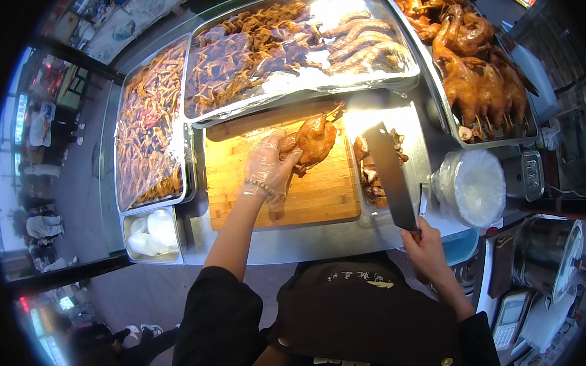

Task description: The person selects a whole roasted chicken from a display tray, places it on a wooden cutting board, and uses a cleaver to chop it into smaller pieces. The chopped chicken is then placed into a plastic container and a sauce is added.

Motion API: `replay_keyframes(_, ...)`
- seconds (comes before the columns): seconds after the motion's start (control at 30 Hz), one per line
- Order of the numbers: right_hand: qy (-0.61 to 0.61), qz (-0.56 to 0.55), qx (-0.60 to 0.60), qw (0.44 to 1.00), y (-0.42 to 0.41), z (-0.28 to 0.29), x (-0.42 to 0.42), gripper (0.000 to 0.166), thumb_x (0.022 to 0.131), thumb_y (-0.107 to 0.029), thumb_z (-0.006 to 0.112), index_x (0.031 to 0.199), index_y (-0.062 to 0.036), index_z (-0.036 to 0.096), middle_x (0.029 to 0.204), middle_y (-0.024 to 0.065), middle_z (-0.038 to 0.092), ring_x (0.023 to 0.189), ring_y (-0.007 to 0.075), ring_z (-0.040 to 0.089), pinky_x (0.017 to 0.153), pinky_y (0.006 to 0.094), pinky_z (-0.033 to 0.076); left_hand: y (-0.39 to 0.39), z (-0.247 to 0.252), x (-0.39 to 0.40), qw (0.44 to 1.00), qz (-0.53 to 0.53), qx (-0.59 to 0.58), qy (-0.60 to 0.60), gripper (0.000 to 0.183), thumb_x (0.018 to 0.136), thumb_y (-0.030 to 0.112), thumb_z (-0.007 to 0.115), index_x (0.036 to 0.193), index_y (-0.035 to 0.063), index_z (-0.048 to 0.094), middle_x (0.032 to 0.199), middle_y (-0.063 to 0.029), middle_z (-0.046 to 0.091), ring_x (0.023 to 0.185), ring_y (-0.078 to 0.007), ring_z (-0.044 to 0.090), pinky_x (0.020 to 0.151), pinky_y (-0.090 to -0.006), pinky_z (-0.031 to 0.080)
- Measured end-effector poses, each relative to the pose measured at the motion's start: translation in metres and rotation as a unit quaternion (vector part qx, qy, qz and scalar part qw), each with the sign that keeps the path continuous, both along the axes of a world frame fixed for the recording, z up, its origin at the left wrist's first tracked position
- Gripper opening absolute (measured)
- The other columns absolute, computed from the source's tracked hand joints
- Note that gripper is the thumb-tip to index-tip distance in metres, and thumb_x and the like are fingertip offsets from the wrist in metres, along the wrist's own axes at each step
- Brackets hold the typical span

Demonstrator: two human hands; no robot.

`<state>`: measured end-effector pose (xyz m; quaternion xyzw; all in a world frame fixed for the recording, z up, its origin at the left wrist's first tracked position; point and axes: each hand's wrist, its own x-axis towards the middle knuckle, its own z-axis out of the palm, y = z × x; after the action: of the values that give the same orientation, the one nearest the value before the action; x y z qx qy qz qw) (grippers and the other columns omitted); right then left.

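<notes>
My left hand (268, 164), in a clear plastic glove with a beaded bracelet at the wrist, grips a piece of browned roast poultry (317, 139) over the wooden cutting board (323, 196). In my bare right hand (425, 248) is the handle of a cleaver (392, 180). Its broad dark blade points away from me, right of the board. Beneath and beside the blade lies a clear plastic container (366, 206) with chopped meat pieces (370, 174), partly hidden by the blade.
Metal trays of cooked meat (246, 51) and small browned pieces (153, 116) stand behind and left. Whole roast birds (481, 83) fill a tray at the right. Stacked bowls in plastic (472, 186) stand right of the container. A metal bin holds white lids (151, 232). People (44, 226) are beyond the glass.
</notes>
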<state>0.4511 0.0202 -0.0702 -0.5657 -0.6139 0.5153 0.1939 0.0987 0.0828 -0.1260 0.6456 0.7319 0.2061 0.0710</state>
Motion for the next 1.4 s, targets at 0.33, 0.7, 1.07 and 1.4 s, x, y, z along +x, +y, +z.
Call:
replay_keyframes(0.33,0.035,0.07,0.031,0.996,-0.006,-0.012,-0.08,0.025,0.083,-0.009,0.061,0.104,0.0027,0.056,0.057,0.0135,0.053,0.047,0.0223,0.053,0.048,0.0333,0.039,-0.068,0.012,-0.047,0.912,0.169,-0.153,-0.342,0.042,0.078,0.038,0.069,0.099,0.0015,0.063,0.093,-0.0179,0.066,0.086,-0.0259,0.064,0.075,-0.0345,0.05)
replay_keyframes(0.7,0.027,0.264,0.084,0.961,0.027,-0.017,-0.171,0.023,0.083,-0.013,0.061,0.101,0.001,0.059,0.057,0.0132,0.053,0.049,0.024,0.052,0.049,0.034,0.04,-0.098,-0.006,-0.123,0.983,0.015,-0.07,-0.168,0.045,0.083,0.032,0.064,0.121,0.0099,0.054,0.113,-0.0161,0.06,0.101,-0.0285,0.06,0.087,-0.0383,0.047)
replay_keyframes(1.07,0.008,0.3,0.111,0.947,0.033,-0.023,-0.203,0.02,0.083,-0.012,0.059,0.096,0.0033,0.058,0.057,0.0167,0.053,0.049,0.028,0.053,0.049,0.0362,0.041,-0.042,0.064,-0.135,0.922,-0.283,0.116,0.236,0.036,0.075,0.006,0.056,0.111,0.0127,0.058,0.113,-0.007,0.059,0.112,-0.0214,0.053,0.094,-0.035,0.045)
replay_keyframes(1.4,-0.129,0.411,0.084,0.899,0.063,-0.012,-0.232,0.017,0.08,-0.011,0.054,0.084,0.0052,0.055,0.063,0.0237,0.057,0.06,0.0406,0.059,0.059,0.044,0.048,-0.037,0.01,-0.17,0.944,-0.313,0.079,0.071,0.014,0.068,0.007,0.061,0.081,0.0108,0.06,0.068,-0.005,0.056,0.068,-0.0251,0.059,0.061,-0.0365,0.047)
